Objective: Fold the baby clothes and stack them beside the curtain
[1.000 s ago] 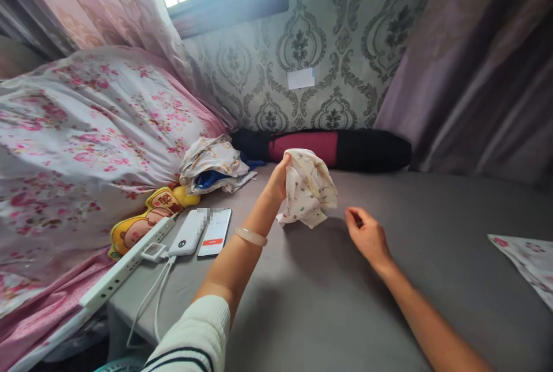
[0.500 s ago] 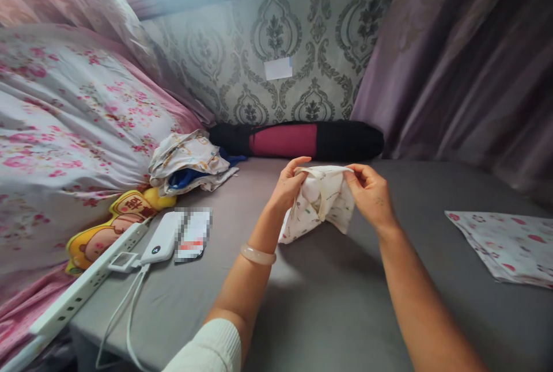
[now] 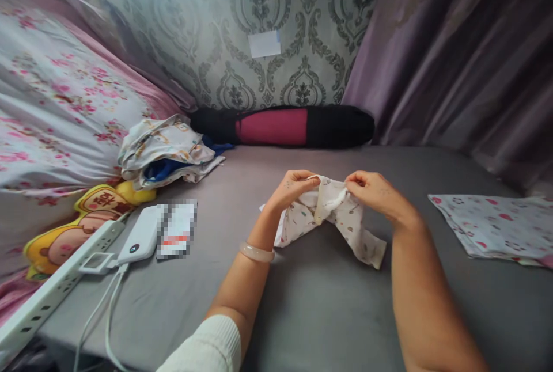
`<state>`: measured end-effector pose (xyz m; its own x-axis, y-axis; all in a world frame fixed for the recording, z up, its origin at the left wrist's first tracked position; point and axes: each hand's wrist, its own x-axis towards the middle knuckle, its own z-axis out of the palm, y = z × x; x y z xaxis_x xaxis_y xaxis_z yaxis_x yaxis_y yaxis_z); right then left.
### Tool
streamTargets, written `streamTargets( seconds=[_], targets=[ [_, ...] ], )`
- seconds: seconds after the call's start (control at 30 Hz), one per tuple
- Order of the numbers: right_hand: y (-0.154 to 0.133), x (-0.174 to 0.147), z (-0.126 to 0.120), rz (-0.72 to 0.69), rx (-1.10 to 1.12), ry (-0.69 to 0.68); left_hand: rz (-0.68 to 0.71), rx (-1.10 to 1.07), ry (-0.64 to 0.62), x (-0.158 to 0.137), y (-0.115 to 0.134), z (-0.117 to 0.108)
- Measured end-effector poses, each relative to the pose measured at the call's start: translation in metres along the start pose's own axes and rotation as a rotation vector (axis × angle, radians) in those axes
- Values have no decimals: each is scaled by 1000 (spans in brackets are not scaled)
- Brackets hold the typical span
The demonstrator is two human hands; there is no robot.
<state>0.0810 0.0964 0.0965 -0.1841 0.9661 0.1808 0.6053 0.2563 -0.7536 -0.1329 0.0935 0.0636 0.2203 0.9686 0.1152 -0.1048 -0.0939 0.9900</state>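
A small white baby shirt [image 3: 302,219] with a scattered print hangs between my two hands, just above the grey bed surface. My left hand [image 3: 295,188] pinches its top edge on the left, near the neckline. On the right, my right hand [image 3: 370,189] grips the upper edge between thumb and fingers. One sleeve [image 3: 370,248] dangles to the lower right, under my right hand. A yellowish front edge with a snap or button runs down the middle. Part of the cloth is hidden behind my left hand and wrist.
Folded white cloth with red hearts [image 3: 496,225] lies at the right. A pile of clothes [image 3: 168,144] sits back left, near a yellow cartoon cushion [image 3: 60,242]. A power strip [image 3: 56,291], cabled power bank [image 3: 140,235] and blurred packet [image 3: 178,229] lie left. A black-and-red roll [image 3: 274,126] lines the wall.
The shirt's right sleeve has come down and now hangs out below my right hand. Both hands still grip the top edge. The view has tilted down and shifted slightly right.
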Motion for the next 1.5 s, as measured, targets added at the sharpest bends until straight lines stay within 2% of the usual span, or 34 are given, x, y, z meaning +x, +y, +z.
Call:
streamTargets(
  seconds=[0.13,0.27,0.33,0.43,0.57,0.67,0.8,0.93,1.07,1.13,1.27,1.4,1.5],
  targets=[
    [-1,2,15,-76,240,-124,-75,36,-2,2,-11,-2],
    [-10,1,23,-92,263,-188,-105,60,2,0,-10,-2],
    [-10,3,24,-76,232,-164,-87,46,4,-1,-8,-3],
    [-1,7,25,-47,207,-44,-31,52,44,-2,-5,-12],
    [14,12,25,-16,198,66,-84,128,117,-8,2,-34],
    [18,13,24,7,217,63,-133,235,55,-17,8,-52],
    [17,12,22,29,248,79,-185,329,-107,-28,13,-66],
    [21,12,18,53,290,123,-241,390,-198,-28,8,-63],
    [26,12,10,94,329,164,-243,318,-224,-24,2,-50],
    [29,12,4,132,343,185,-232,265,-197,-23,1,-48],
    [33,10,-2,188,374,204,-204,242,-58,-21,-3,-51],
    [30,11,1,199,412,168,-179,386,129,-19,-11,-52],
    [25,11,5,188,406,168,-77,547,324,-19,-8,-41]
  ],
)
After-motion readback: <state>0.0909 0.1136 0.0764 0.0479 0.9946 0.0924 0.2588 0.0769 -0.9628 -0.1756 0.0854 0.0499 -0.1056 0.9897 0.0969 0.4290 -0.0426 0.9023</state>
